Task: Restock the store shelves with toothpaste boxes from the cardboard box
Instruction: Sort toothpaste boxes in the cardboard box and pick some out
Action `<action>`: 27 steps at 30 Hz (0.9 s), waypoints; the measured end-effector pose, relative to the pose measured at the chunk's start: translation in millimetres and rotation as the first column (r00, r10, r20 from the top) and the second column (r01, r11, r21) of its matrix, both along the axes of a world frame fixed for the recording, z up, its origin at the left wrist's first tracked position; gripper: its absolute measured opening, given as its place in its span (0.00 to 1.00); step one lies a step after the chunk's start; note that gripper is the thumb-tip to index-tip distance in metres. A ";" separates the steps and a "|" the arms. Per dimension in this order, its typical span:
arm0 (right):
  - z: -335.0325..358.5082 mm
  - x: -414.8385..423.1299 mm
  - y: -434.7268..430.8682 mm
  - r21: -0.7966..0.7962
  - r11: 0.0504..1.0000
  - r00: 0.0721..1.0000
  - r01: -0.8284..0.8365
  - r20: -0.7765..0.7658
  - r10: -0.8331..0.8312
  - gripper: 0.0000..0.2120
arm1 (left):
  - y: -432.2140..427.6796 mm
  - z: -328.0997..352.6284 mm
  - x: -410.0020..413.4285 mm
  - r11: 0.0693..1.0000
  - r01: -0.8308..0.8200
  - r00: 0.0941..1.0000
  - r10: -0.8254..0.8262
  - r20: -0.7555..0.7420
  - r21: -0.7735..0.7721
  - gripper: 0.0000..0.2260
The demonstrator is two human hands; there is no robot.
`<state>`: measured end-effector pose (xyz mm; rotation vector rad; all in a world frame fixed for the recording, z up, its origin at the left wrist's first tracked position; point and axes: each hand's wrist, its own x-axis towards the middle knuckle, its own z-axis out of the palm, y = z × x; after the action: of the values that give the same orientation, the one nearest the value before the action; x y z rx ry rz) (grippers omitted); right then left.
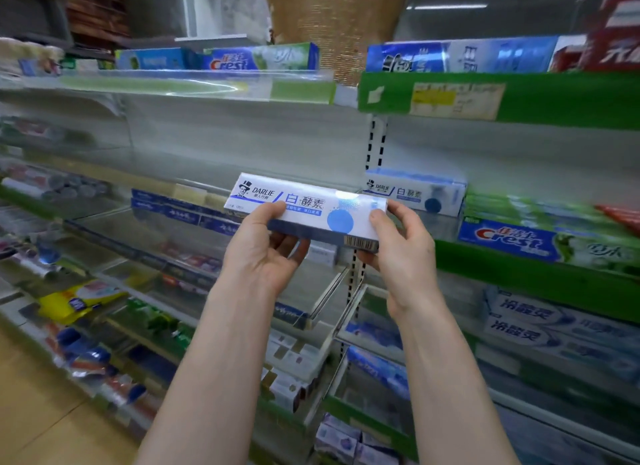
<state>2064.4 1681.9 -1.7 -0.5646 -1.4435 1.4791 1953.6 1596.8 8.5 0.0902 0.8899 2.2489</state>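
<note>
Toothpaste box (311, 205) held before the shelves (540, 94): left grip (265, 253) clasps its nine o'clock end, right grip (403, 253) its three o'clock end.

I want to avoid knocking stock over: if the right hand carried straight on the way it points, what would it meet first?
Probably the slotted upright between the shelf bays, just left of the shelved Darlie box; depth is unclear. The right hand has the held toothpaste box in its grip.

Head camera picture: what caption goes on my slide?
Left hand and right hand hold a Darlie toothpaste box before store shelves.
</note>
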 end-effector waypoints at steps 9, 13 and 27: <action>27.4 -28.1 48.9 0.014 0.989 0.989 0.150 0.011 -0.151 0.08 | 60.9 23.5 -44.0 0.984 0.176 0.981 -0.176 -0.076 -0.009 0.08; 35.0 -38.8 67.4 -0.019 0.982 0.982 0.188 0.037 -0.187 0.15 | 83.6 30.9 -61.2 0.965 0.257 0.963 -0.260 -0.076 -0.041 0.05; 65.2 -7.5 119.8 0.333 0.935 0.854 0.125 0.443 -0.272 0.34 | 140.5 45.3 -61.9 0.874 0.485 0.872 -0.486 -0.057 -0.034 0.02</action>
<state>2056.9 1801.7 63.5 -0.9137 -1.8852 0.9632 1891.7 1737.2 53.8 0.3422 0.8135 1.7714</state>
